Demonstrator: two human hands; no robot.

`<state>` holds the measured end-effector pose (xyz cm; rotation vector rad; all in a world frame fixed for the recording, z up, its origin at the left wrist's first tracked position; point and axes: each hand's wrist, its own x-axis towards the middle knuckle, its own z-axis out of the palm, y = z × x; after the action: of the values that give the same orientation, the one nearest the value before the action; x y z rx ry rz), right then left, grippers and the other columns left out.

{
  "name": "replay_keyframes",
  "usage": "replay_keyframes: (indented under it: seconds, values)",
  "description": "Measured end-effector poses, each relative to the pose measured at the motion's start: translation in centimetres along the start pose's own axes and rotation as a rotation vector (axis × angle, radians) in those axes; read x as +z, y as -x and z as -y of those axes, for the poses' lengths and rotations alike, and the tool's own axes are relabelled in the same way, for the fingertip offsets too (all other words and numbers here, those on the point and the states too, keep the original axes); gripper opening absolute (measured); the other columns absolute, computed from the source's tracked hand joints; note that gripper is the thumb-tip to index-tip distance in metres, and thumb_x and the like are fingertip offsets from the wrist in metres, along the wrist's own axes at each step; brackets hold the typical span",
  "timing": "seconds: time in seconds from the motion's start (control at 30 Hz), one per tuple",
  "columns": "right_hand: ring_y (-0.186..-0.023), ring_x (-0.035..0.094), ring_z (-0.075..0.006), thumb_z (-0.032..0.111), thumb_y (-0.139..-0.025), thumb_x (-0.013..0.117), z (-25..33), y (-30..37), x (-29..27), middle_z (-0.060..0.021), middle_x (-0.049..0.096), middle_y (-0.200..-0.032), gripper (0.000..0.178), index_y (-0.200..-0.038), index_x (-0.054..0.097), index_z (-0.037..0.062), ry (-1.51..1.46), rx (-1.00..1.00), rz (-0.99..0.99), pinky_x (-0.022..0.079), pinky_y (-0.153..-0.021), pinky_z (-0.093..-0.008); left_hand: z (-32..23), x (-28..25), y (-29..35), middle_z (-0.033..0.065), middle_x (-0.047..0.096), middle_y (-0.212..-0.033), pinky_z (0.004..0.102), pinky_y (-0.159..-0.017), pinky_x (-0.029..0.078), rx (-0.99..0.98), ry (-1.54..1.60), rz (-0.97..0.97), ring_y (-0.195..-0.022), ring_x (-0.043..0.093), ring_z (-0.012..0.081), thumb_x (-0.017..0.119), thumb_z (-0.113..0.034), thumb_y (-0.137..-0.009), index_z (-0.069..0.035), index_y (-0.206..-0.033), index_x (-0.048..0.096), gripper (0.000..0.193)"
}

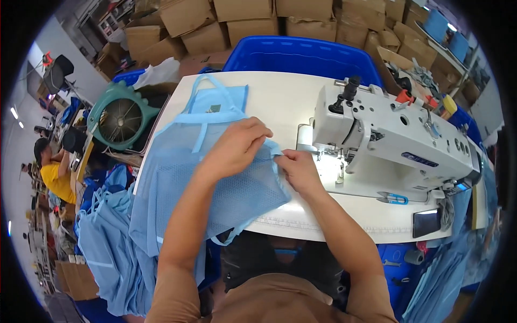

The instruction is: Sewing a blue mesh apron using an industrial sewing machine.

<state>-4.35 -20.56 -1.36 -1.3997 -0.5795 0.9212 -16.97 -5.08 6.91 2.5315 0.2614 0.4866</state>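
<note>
A light blue mesh garment (215,185) with trim bands and a looped strap lies spread over the left half of the white sewing table (307,223). My left hand (234,148) rests on its upper part, fingers bent and pressed together at the trimmed edge. At the garment's right corner, my right hand (299,169) pinches the edge trim between thumb and fingers. Just right of that hand stands a white sewing machine (396,137), its lit needle area (331,161) apart from the cloth. A light blue square panel (237,96) lies under the strap at the table's far side.
Blue-handled thread snips (393,198) and a phone (426,223) lie by the machine. A blue bin (301,56) stands behind the table. Left are a green fan (121,116), piled blue garments (110,253) and a person in yellow (56,177). Cardboard boxes (247,27) line the back.
</note>
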Motion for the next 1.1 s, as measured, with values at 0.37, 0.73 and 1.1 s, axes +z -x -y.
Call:
replay_keyframes:
  seconds: [0.37,0.73,1.1]
  values:
    - [-0.069,0.05,-0.0059,0.016,-0.097,0.069,-0.9,0.0,0.5,0.0019,0.062,-0.073,0.021,-0.102,0.075,-0.0039,0.055,-0.151,0.032,0.042,-0.062,-0.0271,3.4,3.4,-0.4,0.014,0.07,-0.106,0.0454,-0.113,0.04,0.074,0.442,0.148,-0.11,0.062,0.0315,0.056,-0.02,-0.104,-0.005,-0.114,0.073,0.024]
    - [-0.065,0.045,-0.007,0.016,-0.096,0.069,-1.5,-1.9,0.9,0.0006,0.053,-0.066,0.027,-0.079,0.062,-0.004,0.079,-0.127,-0.008,0.039,-0.057,-0.0296,4.1,1.5,-1.1,0.0124,0.064,-0.094,0.0399,-0.098,0.045,-0.005,0.311,0.179,-0.099,0.059,0.0298,0.066,-0.022,-0.097,-0.002,-0.091,0.063,0.021]
    - [-0.065,0.05,-0.004,0.018,-0.099,0.067,-0.9,-1.1,0.8,0.0035,0.062,-0.072,0.024,-0.09,0.072,-0.0031,0.109,-0.068,0.01,0.039,-0.058,-0.0254,4.1,1.8,-1.0,0.0106,0.066,-0.088,0.0374,-0.086,0.046,-0.072,0.358,0.177,-0.092,0.057,0.0262,0.071,-0.024,-0.095,-0.003,-0.092,0.069,0.022]
